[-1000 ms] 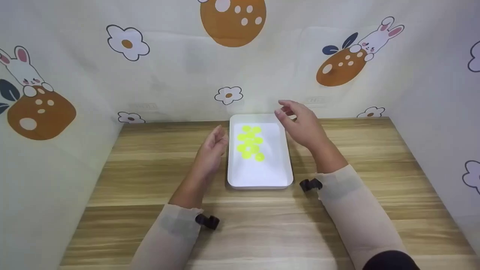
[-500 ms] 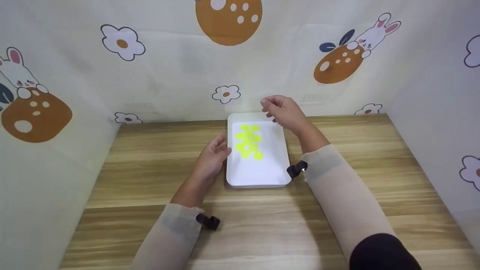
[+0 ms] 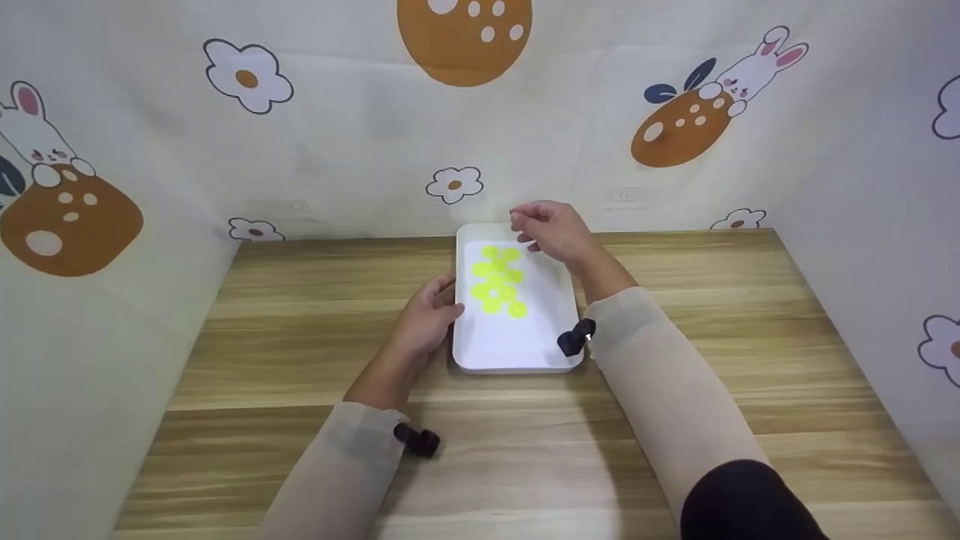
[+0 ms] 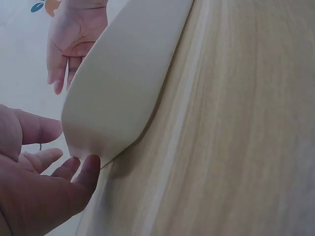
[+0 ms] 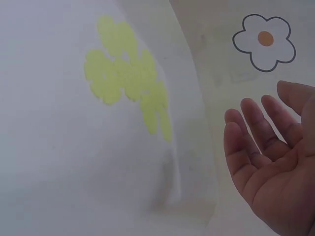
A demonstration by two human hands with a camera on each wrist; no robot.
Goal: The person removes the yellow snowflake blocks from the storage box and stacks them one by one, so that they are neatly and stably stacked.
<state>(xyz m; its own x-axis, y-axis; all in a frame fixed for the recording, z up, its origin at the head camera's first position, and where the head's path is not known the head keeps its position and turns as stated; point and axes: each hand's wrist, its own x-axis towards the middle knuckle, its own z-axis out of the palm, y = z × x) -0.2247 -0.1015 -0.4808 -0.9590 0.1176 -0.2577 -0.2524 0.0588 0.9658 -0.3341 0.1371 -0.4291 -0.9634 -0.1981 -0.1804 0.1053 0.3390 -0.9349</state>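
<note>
A white rectangular tray (image 3: 525,345) stands at the table's far middle. Inside it lie several flat, bright yellow round pieces (image 3: 492,292), bunched and overlapping, most toward the tray's left side. At the tray's left wall my left hand (image 3: 427,319) holds the edge, thumb at the rim and the other fingers outside. In the left wrist view, its fingertips (image 4: 89,164) meet the tray's outer corner (image 4: 106,118). My right hand (image 3: 559,234) hovers at the far right rim, fingers loosely bent with nothing in them. Its palm faces the camera in the right wrist view.
A wood-grain table (image 3: 300,300) bears the tray. Close behind it rises a pale cloth wall (image 3: 345,150) printed with flowers, rabbits and orange fruit, with more wall on both sides. Each sleeve carries a small black wrist camera (image 3: 417,440).
My right hand has moved left, from beside the tray's upper right corner to over its far rim. My left hand has closed in on the tray's left edge. The yellow pieces stay put.
</note>
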